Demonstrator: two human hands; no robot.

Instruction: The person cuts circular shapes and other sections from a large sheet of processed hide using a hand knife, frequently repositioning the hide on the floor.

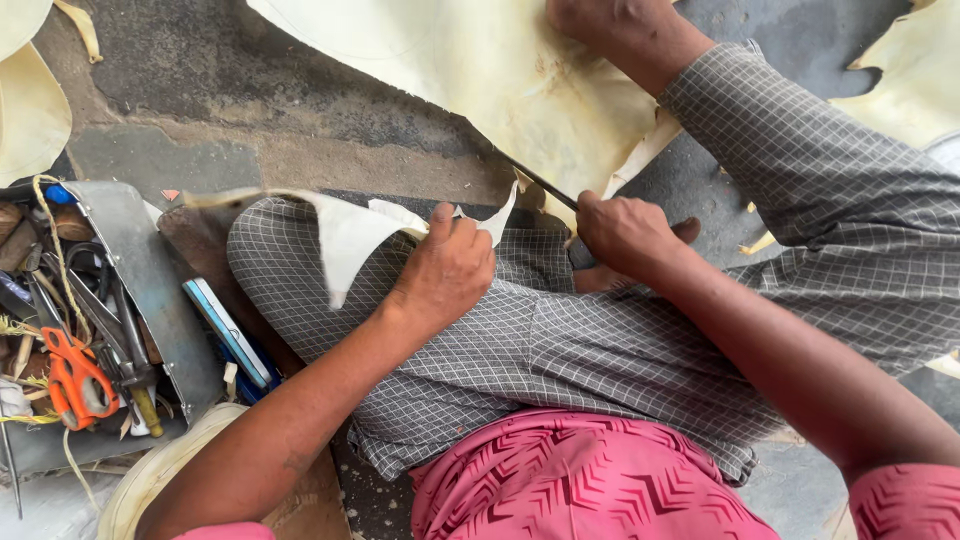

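One cream hide sheet (500,70), smooth and matte, spread on the rough concrete floor (250,130). Left hand (445,270) pinches one thin curled offcut strip (350,235) (triangular flap, ragged edge) over the knee. Right hand (625,235) is fisted round one dark slim blade (540,183), tip at the hide's edge. One metal toolbox (150,290) at left, one orange-handled scissors (72,378) inside.

two hands (445,265), one knife (540,183), one orange scissors (72,378), one phone (228,332)
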